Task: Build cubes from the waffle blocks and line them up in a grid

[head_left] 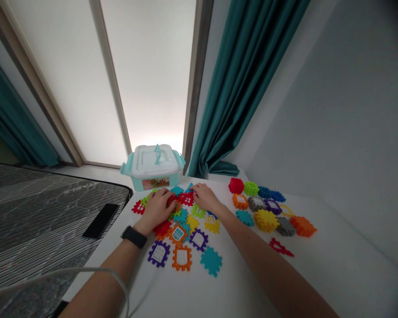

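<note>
My left hand [158, 207], with a dark watch on its wrist, is curled over the pile of interlocking plastic tiles, thumb and fingers around a red tile [171, 201]. At the back of the pile, my right hand [204, 197] bends its fingers down beside a red window tile [187, 199] and a blue tile [191, 187]; its fingertips are partly hidden. Nearer me lie a purple window tile [159, 253], an orange window tile [182, 257], a teal tile [211, 260] and another purple window tile [199, 239].
A teal box [156, 168] with a white lid stands behind the pile. To the right are sorted stacks, including yellow tiles [266, 220] and orange tiles [303, 226], and a loose red piece [281, 247]. A black phone [101, 221] lies left of the white table [172, 296].
</note>
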{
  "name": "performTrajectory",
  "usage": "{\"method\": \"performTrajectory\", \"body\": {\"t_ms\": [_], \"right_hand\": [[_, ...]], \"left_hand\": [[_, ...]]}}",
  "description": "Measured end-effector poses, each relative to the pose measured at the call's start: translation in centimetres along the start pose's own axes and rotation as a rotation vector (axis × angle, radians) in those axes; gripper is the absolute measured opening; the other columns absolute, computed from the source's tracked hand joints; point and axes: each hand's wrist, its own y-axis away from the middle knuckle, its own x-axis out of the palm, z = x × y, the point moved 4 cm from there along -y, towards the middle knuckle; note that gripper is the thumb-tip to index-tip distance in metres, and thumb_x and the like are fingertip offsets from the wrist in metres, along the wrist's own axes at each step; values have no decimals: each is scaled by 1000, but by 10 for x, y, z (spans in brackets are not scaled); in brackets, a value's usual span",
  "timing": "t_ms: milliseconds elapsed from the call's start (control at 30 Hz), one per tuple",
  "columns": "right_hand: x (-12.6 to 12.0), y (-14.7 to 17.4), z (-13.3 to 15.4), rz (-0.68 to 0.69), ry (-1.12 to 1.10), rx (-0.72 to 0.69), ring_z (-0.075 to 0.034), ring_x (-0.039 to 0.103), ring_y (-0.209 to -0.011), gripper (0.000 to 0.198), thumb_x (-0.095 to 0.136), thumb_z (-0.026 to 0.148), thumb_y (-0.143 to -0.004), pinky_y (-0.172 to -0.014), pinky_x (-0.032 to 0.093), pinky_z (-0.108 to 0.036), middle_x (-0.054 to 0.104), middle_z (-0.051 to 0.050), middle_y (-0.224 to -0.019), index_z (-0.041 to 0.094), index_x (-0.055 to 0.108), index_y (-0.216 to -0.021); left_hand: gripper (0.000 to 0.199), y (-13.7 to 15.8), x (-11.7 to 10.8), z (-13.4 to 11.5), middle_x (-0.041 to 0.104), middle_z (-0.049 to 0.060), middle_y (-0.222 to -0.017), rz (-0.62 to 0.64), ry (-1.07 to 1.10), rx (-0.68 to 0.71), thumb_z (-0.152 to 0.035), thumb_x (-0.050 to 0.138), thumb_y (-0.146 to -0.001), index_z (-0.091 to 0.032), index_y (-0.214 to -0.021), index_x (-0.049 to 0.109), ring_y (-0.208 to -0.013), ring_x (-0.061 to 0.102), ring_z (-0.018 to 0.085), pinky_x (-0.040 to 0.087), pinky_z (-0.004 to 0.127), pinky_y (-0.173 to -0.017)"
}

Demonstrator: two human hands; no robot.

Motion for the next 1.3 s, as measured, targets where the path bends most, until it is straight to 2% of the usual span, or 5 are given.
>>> {"method": "performTrajectory", "body": {"t_ms": [300,533,933,1167,1300], "right_hand": [[-2,-4,-5,-46,-21,35,-25,53,-115,25,54,13,-90,-95,41,-36,64,-9,-117,23,69,-109],[-11,3,-2,-108,-39,1,-23,52,-115,23,54,11,-92,-97,40,-37,63,-8,-114,22,69,-106],[-38,63,14,-212,-108,-141,-22,54,-109,19,53,12,-95,-95,43,-37,63,-7,-112,21,65,-107],[-34,102,21,-259,-208,-199,-23,57,-106,20,54,11,-93,-94,46,-39,63,-7,-110,23,64,-105],[-31,118,22,-286,-254,-197,-23,59,-104,21,53,12,-94,-93,48,-40,63,-7,-109,24,65,-106]], "left_hand": [[21,0,2,2,67,7,-113,-12,12,7,-28,50,-96,-23,-107,68,-107,61,27,42,42,-93],[20,0,-1,-1,67,7,-109,-40,28,35,-27,52,-95,-23,-105,68,-103,62,26,43,42,-91],[24,9,4,-34,66,8,-114,-34,62,219,-29,60,-93,-23,-116,64,-111,60,28,44,44,-94],[25,14,1,-49,65,6,-113,-81,120,290,-30,68,-89,-24,-113,64,-109,60,27,44,44,-95],[20,18,0,-58,65,6,-111,-57,168,420,-28,69,-89,-24,-107,64,-107,59,25,46,41,-95]]}}
